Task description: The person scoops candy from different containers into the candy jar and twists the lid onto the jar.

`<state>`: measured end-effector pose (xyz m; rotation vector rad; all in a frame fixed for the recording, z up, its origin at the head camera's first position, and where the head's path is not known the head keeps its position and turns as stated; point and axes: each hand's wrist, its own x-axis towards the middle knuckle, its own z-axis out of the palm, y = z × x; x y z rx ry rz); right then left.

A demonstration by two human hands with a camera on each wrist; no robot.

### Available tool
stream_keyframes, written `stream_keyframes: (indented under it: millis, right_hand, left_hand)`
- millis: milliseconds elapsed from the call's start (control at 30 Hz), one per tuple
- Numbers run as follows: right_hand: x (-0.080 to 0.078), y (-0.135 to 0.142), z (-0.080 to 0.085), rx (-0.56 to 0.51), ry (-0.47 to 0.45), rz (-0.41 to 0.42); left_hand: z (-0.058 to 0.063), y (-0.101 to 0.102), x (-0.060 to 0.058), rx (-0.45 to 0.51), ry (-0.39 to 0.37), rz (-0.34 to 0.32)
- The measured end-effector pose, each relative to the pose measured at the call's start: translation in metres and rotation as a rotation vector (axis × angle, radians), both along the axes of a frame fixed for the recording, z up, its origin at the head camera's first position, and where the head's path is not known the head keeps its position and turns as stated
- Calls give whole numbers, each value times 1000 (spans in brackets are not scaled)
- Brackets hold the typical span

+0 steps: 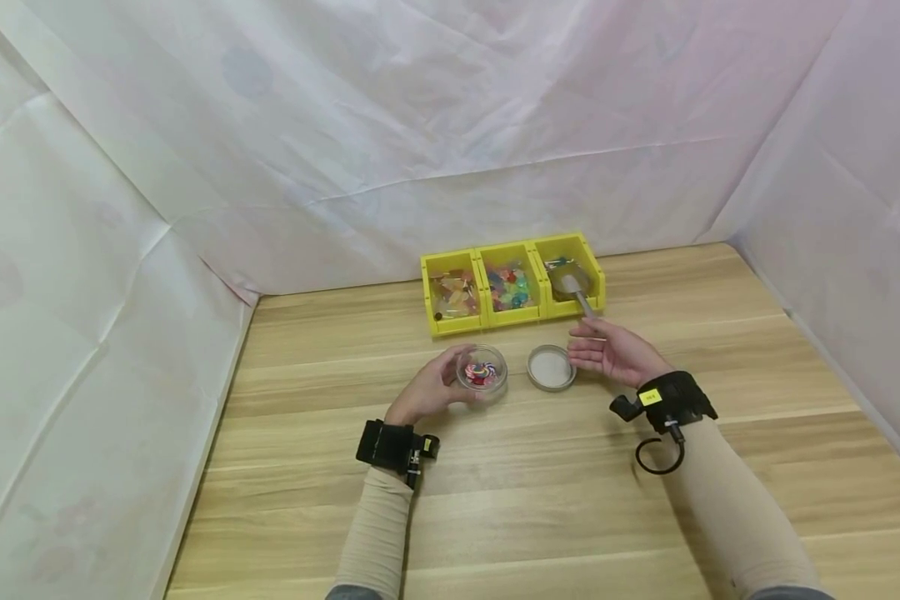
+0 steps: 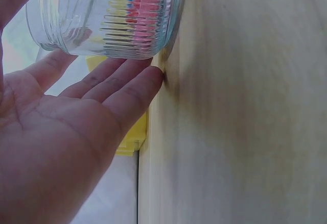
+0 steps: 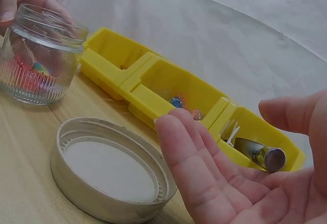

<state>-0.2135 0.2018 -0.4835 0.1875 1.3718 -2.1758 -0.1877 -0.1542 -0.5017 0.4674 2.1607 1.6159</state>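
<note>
My left hand [image 1: 431, 387] holds a clear ribbed glass jar [image 1: 482, 369], thumb on one side and fingers on the other. Through the jar's open mouth, colourful swirled candies [image 1: 481, 373] show at the bottom. To the right of the jar, a round screw lid [image 3: 110, 165] lies inside-up on the table. My right hand [image 1: 615, 354] is palm up beside the lid, its fingers loosely extended. Just beyond that hand, a metal scoop [image 1: 572, 285] rests in the right yellow bin, its handle [image 3: 271, 157] pointing toward me. The right hand appears not to grip it.
Three joined yellow bins [image 1: 487, 318] stand at the back of the wooden table [image 1: 525, 508]. Wrapped candies [image 1: 456, 296] fill the left bin, and colourful candies [image 1: 510, 286] the middle one. White cloth [image 1: 457, 100] hangs behind and at both sides.
</note>
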Motion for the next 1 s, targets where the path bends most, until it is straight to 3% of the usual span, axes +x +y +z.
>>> stream_keyframes:
  millis: [567, 1000]
  right_hand:
    - [13, -6, 0, 39, 46, 42]
    - [18, -8, 10, 270, 88, 73]
  left_hand:
    - [1, 0, -1, -19, 12, 3]
    - [1, 0, 1, -25, -3, 14]
